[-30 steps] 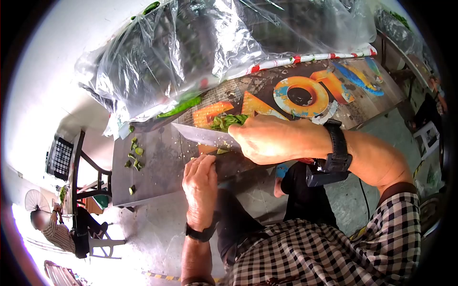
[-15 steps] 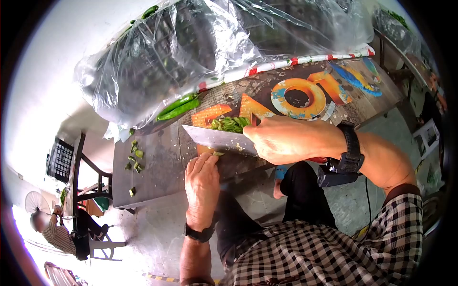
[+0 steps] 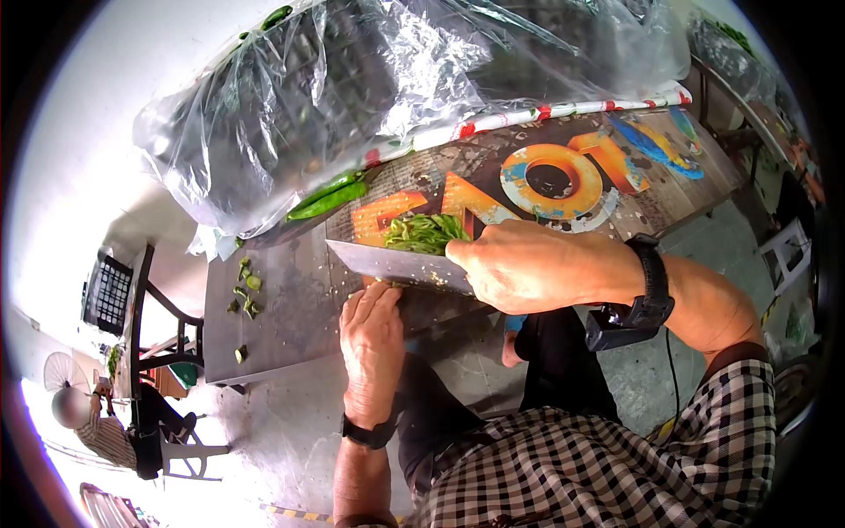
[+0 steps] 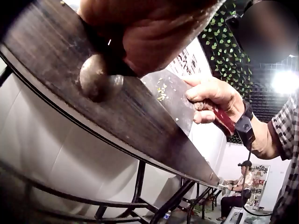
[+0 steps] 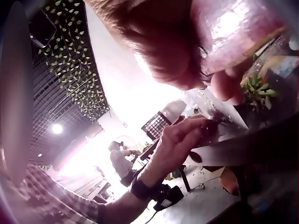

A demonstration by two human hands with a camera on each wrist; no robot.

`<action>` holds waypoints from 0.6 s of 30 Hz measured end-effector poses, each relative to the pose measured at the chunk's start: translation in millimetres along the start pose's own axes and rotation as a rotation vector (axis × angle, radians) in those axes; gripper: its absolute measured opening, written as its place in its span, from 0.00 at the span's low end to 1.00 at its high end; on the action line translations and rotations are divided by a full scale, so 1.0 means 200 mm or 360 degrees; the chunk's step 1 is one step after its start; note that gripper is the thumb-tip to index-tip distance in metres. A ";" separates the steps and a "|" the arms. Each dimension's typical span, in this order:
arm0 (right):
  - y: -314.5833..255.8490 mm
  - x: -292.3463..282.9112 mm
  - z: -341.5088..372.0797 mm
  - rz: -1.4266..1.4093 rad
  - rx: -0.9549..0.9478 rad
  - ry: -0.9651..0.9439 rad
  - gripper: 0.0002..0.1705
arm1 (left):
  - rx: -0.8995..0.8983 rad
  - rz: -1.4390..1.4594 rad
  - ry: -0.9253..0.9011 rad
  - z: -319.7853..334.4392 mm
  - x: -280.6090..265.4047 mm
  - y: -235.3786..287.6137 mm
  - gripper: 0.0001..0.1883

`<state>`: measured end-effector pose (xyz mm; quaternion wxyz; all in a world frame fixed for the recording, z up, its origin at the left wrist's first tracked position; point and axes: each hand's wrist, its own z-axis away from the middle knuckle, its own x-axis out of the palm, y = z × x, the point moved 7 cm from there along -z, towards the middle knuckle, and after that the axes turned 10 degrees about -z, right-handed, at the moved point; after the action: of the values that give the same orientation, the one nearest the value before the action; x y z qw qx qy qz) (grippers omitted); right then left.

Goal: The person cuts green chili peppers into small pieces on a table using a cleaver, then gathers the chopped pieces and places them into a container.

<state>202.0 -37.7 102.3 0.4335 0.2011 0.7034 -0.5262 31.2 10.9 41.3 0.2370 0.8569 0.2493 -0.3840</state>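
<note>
My right hand (image 3: 510, 264) grips a broad-bladed kitchen knife (image 3: 374, 260) by its red handle (image 4: 223, 120). The blade points left across the table, beside a heap of sliced green pepper (image 3: 427, 233). Just in front of the blade, my left hand (image 3: 371, 330) has curled fingers at the table's near edge, pinching a small green pepper piece (image 3: 393, 284) that is mostly hidden. In the left wrist view, the thumb (image 4: 93, 77) is bent over the dark wood. Pale seeds dot the tabletop around the blade.
Two long green peppers (image 3: 326, 201) lie by the plastic sheet (image 3: 264, 132) covering the table's back. Cut green pepper ends (image 3: 251, 304) lie to the left on the dark table (image 3: 290, 326). A seated person (image 3: 114, 431) is at far left, near a black crate (image 3: 110, 295).
The right hand and knife shifted right, then the blade tip dropped slightly left. The left fingers moved up a little toward the blade. A second long pepper came into sight by the plastic.
</note>
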 end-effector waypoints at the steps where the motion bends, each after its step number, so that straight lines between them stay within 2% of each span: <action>1: 0.01 0.00 0.00 0.0009 -0.0018 -0.0007 0.06 | -0.0009 0.0010 -0.0010 0.00 0.00 0.00 0.14; 5: 0.00 -0.01 -0.01 0.0005 0.0056 -0.0067 0.07 | -0.0018 0.0028 -0.0021 0.00 0.00 0.00 0.14; 8: 0.00 0.01 -0.03 -0.0020 -0.0196 0.0014 0.06 | -0.0008 0.0023 -0.0022 -0.01 0.00 0.00 0.14; 16: 0.04 0.05 -0.28 0.0188 0.0145 -0.0041 0.08 | -0.0020 0.0033 -0.0023 -0.01 -0.01 0.01 0.13; 18: 0.09 -0.01 -0.23 -0.0176 0.0088 0.0105 0.08 | -0.0059 0.0072 -0.0010 -0.01 -0.01 0.00 0.12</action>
<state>198.7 11.4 96.4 0.3748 0.1911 0.7125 -0.5616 31.8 11.1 44.5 0.2623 0.8565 0.2363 -0.3765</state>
